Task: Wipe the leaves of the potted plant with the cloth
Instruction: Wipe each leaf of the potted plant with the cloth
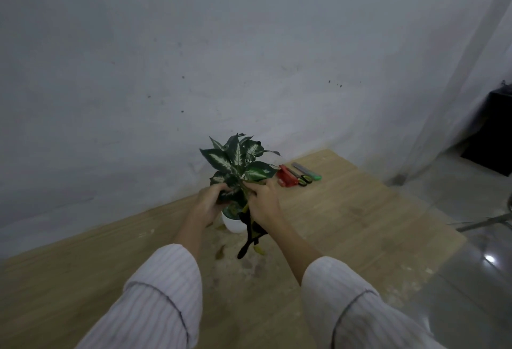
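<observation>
The potted plant [238,160] has dark green leaves with white centres and stands in a small white pot [234,224] on the wooden table [346,210] by the wall. My left hand [209,204] curls round the lower leaves on the plant's left side. My right hand [263,202] reaches in from the right, and its fingertips pinch a leaf near the stem. A long black item with yellow parts [249,235] hangs down from under that hand. Whether it is a tool or a dark cloth I cannot tell.
Fallen dry leaves [220,251] lie on the table in front of the pot. A red tool [286,177], scissors [304,179] and a green-tipped cutter [309,172] lie at the back right. A clear chair [471,279] stands to the right, with a black box [493,138] beyond it.
</observation>
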The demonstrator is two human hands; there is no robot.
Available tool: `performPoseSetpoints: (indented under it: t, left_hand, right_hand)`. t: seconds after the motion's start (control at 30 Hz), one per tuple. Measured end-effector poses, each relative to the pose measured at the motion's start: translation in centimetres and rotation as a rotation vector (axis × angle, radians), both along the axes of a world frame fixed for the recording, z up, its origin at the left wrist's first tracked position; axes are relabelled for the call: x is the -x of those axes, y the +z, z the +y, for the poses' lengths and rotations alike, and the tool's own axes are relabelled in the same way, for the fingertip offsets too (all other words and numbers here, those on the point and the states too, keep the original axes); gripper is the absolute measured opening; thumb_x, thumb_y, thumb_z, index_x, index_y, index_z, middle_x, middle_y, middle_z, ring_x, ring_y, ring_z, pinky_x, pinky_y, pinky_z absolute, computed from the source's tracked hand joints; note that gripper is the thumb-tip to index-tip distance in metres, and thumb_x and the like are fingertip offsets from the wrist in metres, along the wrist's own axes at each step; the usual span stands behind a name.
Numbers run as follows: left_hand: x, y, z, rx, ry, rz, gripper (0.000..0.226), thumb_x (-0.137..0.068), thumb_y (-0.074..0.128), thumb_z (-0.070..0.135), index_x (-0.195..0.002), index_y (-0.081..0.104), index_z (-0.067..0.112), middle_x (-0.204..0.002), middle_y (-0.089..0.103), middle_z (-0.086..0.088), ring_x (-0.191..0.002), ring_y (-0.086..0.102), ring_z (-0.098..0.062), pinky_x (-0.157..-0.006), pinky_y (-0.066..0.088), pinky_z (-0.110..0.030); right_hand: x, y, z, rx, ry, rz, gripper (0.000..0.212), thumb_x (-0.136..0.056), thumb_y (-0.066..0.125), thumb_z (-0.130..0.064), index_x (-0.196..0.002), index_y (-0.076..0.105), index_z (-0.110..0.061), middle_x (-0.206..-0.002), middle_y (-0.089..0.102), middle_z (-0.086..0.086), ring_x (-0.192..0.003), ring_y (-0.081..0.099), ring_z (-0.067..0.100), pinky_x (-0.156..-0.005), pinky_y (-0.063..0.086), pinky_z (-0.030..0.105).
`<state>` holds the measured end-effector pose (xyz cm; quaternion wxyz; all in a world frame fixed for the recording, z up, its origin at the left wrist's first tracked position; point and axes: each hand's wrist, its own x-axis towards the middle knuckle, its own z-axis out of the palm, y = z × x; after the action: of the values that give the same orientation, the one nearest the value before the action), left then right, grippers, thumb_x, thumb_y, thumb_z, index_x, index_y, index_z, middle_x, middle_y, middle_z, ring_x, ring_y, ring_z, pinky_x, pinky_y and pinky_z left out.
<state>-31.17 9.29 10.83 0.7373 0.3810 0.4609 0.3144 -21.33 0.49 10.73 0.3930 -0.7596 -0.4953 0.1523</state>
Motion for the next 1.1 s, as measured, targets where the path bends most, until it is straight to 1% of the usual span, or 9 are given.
performPoseSetpoints:
  t: [0.3,0.37,0.53,0.63,0.73,0.83,0.9,1.0,1.1]
  left_hand:
    - [0.1,-0.1,-1.4,0.042,-0.047,-0.131,0.023,-0.09,0.031,-0.004,-0.104,0.049,0.002,-0.091,0.053,-0.012,-0.081,0.053,-0.022,-0.068,0.046,-0.028]
    - [0.1,0.0,-1.6,0.056,-0.045,-0.169,0.024,-0.093,0.031,-0.002,-0.11,0.048,0.001,-0.096,0.055,-0.012,-0.083,0.054,-0.022,-0.075,0.047,-0.031]
    - [0.3,0.2,-1.9,0.119,-0.035,-0.283,0.043,-0.104,0.031,0.027,-0.136,0.044,0.002,-0.131,0.052,-0.016,-0.118,0.052,-0.026,-0.088,0.044,-0.032]
    - [0.6,-0.3,-1.6,0.194,0.018,-0.334,0.047,-0.103,0.033,0.029,-0.138,0.042,0.0,-0.127,0.056,-0.017,-0.119,0.053,-0.027,-0.096,0.043,-0.033]
    - [0.7,-0.6,-1.4,0.249,0.034,-0.335,0.046,-0.102,0.035,0.029,-0.136,0.044,-0.001,-0.109,0.061,-0.017,-0.099,0.059,-0.025,-0.095,0.044,-0.033]
    - [0.5,-0.3,-1.6,0.229,0.033,-0.329,0.046,-0.103,0.033,0.028,-0.14,0.04,0.0,-0.138,0.049,-0.02,-0.127,0.048,-0.028,-0.097,0.04,-0.033]
    - [0.3,0.1,-1.9,0.192,0.022,-0.305,0.045,-0.103,0.033,0.026,-0.139,0.04,0.001,-0.143,0.044,-0.019,-0.133,0.043,-0.028,-0.098,0.04,-0.033]
    - [0.5,0.2,-1.9,0.162,0.037,-0.287,0.046,-0.104,0.032,0.027,-0.14,0.039,0.001,-0.144,0.044,-0.019,-0.134,0.042,-0.028,-0.104,0.037,-0.033]
    - [1.3,-0.6,-1.1,0.205,0.104,-0.317,0.046,-0.103,0.032,0.027,-0.139,0.041,-0.001,-0.142,0.046,-0.019,-0.132,0.045,-0.027,-0.102,0.039,-0.032]
  right_hand:
    - [0.7,-0.1,1.5,0.041,0.045,-0.103,0.039,-0.094,0.042,-0.007,-0.126,0.057,-0.022,-0.127,0.039,0.009,-0.119,0.039,0.032,-0.106,0.038,0.039]
    - [1.0,-0.3,1.7,0.066,0.064,-0.166,0.042,-0.093,0.041,-0.006,-0.128,0.055,-0.024,-0.129,0.037,0.01,-0.118,0.038,0.034,-0.106,0.038,0.042]
    - [1.6,-1.0,2.0,0.09,0.136,-0.224,0.043,-0.093,0.042,-0.005,-0.129,0.054,-0.024,-0.13,0.035,0.01,-0.115,0.039,0.036,-0.106,0.037,0.043]
    - [1.4,-1.2,1.3,0.088,0.32,-0.297,0.039,-0.091,0.044,-0.006,-0.122,0.061,-0.023,-0.132,0.04,0.008,-0.114,0.04,0.033,-0.105,0.037,0.042]
    - [0.6,-1.4,1.2,0.063,0.432,-0.201,0.036,-0.087,0.046,-0.001,-0.112,0.068,-0.015,-0.126,0.047,0.008,-0.114,0.044,0.028,-0.106,0.037,0.038]
    - [0.2,-0.8,2.2,-0.059,0.189,-0.078,0.038,-0.09,0.044,-0.001,-0.116,0.065,-0.017,-0.123,0.045,0.01,-0.113,0.045,0.031,-0.103,0.041,0.041]
    - [0.7,-0.3,2.8,0.022,0.127,-0.152,0.042,-0.091,0.04,-0.002,-0.125,0.058,-0.019,-0.13,0.038,0.012,-0.118,0.04,0.036,-0.105,0.037,0.042]
    - [1.6,-0.5,2.7,0.11,0.239,-0.227,0.046,-0.091,0.039,-0.002,-0.129,0.054,-0.022,-0.135,0.034,0.015,-0.119,0.038,0.037,-0.106,0.035,0.044]
    - [1.1,-1.0,1.9,0.149,0.435,-0.081,0.039,-0.091,0.042,-0.001,-0.119,0.064,-0.017,-0.13,0.041,0.01,-0.12,0.042,0.028,-0.111,0.034,0.037]
